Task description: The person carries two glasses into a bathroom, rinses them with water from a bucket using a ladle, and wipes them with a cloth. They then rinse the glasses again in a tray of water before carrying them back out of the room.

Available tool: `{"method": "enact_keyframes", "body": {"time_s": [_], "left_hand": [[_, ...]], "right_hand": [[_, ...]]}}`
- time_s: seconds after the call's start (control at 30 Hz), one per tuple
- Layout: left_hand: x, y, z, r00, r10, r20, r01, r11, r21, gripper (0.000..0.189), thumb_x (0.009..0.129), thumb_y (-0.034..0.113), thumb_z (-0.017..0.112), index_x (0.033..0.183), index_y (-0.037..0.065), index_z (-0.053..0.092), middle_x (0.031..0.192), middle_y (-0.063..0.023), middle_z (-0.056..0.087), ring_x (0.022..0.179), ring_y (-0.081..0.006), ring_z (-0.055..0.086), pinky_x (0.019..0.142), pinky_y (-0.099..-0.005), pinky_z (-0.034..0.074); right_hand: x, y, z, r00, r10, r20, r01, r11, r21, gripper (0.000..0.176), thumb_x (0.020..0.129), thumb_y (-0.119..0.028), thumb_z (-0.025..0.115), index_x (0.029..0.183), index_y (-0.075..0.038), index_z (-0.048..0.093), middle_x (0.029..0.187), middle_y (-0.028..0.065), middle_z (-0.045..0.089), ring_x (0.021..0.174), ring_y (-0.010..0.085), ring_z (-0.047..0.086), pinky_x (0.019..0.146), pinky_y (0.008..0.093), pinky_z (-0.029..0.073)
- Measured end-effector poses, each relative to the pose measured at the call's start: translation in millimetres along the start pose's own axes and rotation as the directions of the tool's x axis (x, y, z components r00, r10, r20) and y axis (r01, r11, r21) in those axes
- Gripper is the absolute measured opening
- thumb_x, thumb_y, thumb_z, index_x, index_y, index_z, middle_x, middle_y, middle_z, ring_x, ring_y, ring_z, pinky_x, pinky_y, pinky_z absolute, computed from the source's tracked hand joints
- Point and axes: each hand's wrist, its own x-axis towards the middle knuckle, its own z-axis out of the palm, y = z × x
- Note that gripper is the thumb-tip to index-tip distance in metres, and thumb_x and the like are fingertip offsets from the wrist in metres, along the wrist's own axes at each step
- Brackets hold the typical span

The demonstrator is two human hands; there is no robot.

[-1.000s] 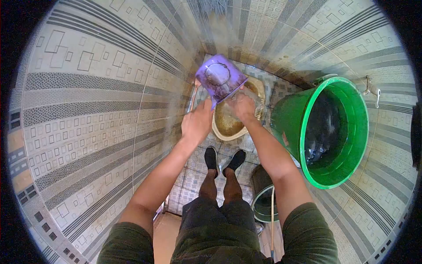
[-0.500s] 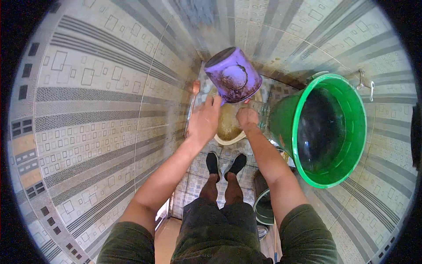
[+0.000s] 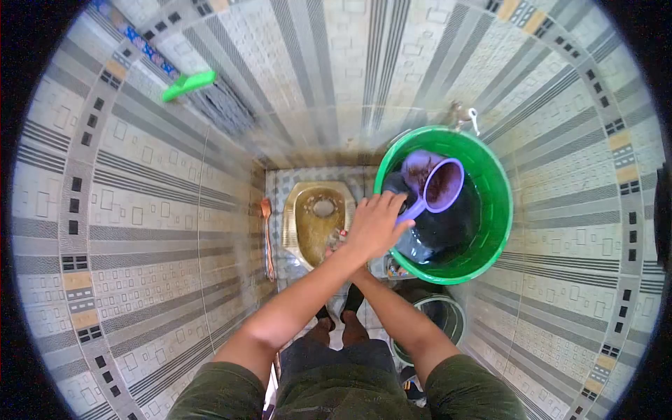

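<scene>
My left hand [image 3: 378,222] is closed round the handle of a purple dipper [image 3: 414,168], stained dark inside and out. The dipper lies tilted at the water inside a large green tub [image 3: 502,231]. Below my left forearm, my right arm crosses over, and its hand [image 3: 332,250] is mostly hidden. Its fingers appear bent around a clear, glassy item with a red bit [image 3: 339,239], too small and blurred to name. That hand is over the front part of a yellowish squat toilet [image 3: 289,231].
A copper-coloured long-handled brush [image 3: 267,231] leans by the left wall. On the back-left wall hangs a green-topped grey mop or broom [image 3: 189,84]. A tap [image 3: 463,117] juts out behind the tub. Another bucket [image 3: 458,325] stands near my right leg.
My left hand has swung the dipper from above the toilet rightward into the green tub, crossing over the right arm. My right hand stays over the toilet. The view has shifted.
</scene>
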Motion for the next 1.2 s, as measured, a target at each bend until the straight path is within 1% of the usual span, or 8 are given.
{"method": "enact_keyframes", "body": {"time_s": [0.13,0.23,0.4,0.47,0.63,0.9,1.03,1.2], "left_hand": [[-19.9,-6.0,-29.0,0.981,-0.173,0.087,0.185,0.971,-0.151,0.023,0.091,0.028,0.050,0.100,0.007,0.053,0.087,-0.0148,0.056,0.084,-0.0355,0.056,0.069,-0.0438,0.044],[-67.2,-13.1,-61.3,0.898,-0.397,0.189,0.414,0.908,-0.062,0.019,0.091,0.024,0.051,0.087,0.006,0.051,0.081,-0.0120,0.057,0.078,-0.0342,0.056,0.062,-0.0453,0.044],[-153.0,6.5,-80.1,0.730,-0.609,0.309,0.683,0.668,-0.296,0.031,0.086,0.027,0.063,0.099,0.005,0.046,0.098,-0.0117,0.058,0.090,-0.0240,0.058,0.071,-0.0367,0.048],[-172.0,18.2,-74.9,0.725,-0.635,0.267,0.650,0.502,-0.571,0.064,0.075,0.027,0.077,0.120,0.005,0.037,0.115,-0.0112,0.053,0.107,-0.0193,0.054,0.087,-0.0347,0.047],[-183.0,34.9,-88.5,0.714,-0.697,0.071,0.514,0.452,-0.729,0.063,0.070,0.020,0.079,0.116,0.003,0.040,0.110,-0.0114,0.054,0.104,-0.0184,0.053,0.088,-0.0336,0.045],[-236.4,13.7,-155.7,0.665,-0.724,-0.184,0.320,0.498,-0.806,0.058,0.070,0.014,0.078,0.115,0.005,0.043,0.103,-0.0065,0.054,0.096,-0.0150,0.053,0.084,-0.0303,0.045],[-290.3,-16.3,-181.8,0.512,-0.844,0.157,0.390,0.066,-0.919,0.048,0.075,0.017,0.074,0.114,0.005,0.049,0.099,-0.0059,0.058,0.090,-0.0122,0.057,0.077,-0.0298,0.047],[-340.9,-37.4,-212.8,0.438,-0.778,0.450,0.486,-0.217,-0.847,0.049,0.086,0.047,0.056,0.114,0.006,0.051,0.095,-0.0089,0.063,0.078,-0.0222,0.065,0.072,-0.0384,0.052]], "right_hand": [[-7.0,-10.6,-36.9,0.994,-0.062,-0.091,0.075,0.986,0.149,0.031,0.083,-0.032,0.055,0.080,-0.003,0.066,0.085,0.0204,0.066,0.078,0.0352,0.065,0.069,0.0451,0.049],[-15.6,-17.3,-67.8,0.981,0.132,0.142,-0.137,0.990,0.027,0.036,0.083,-0.035,0.056,0.078,-0.001,0.065,0.075,0.0226,0.063,0.072,0.0386,0.063,0.067,0.0469,0.046],[-38.8,-47.8,-98.1,0.973,0.229,-0.014,-0.204,0.892,0.404,0.037,0.084,-0.031,0.054,0.068,0.002,0.057,0.055,0.0139,0.055,0.052,0.0268,0.054,0.057,0.0399,0.042],[-47.7,-59.8,-95.8,0.970,0.245,0.007,-0.210,0.817,0.537,0.036,0.085,-0.029,0.053,0.065,0.001,0.054,0.054,0.0083,0.051,0.049,0.0211,0.049,0.054,0.0374,0.040],[-67.4,-138.5,-110.0,0.934,0.308,0.178,-0.316,0.487,0.814,0.035,0.092,-0.028,0.050,0.068,-0.003,0.053,0.056,-0.0051,0.039,0.050,0.0061,0.036,0.045,0.0263,0.030],[-68.0,-174.6,-87.5,0.974,0.094,0.205,-0.224,0.509,0.831,0.033,0.092,-0.030,0.055,0.070,-0.006,0.056,0.058,-0.0051,0.046,0.051,0.0064,0.040,0.047,0.0241,0.034],[-66.0,-173.8,-107.4,0.980,-0.179,0.090,0.168,0.979,0.114,0.041,0.077,-0.036,0.073,0.061,-0.005,0.052,0.051,0.0033,0.047,0.049,0.0098,0.039,0.048,0.0300,0.038],[-86.4,-187.7,-125.1,0.919,-0.323,0.226,0.388,0.844,-0.371,0.039,0.065,-0.038,0.078,0.065,-0.004,0.059,0.060,0.0144,0.060,0.060,0.0340,0.062,0.055,0.0423,0.048]]}}
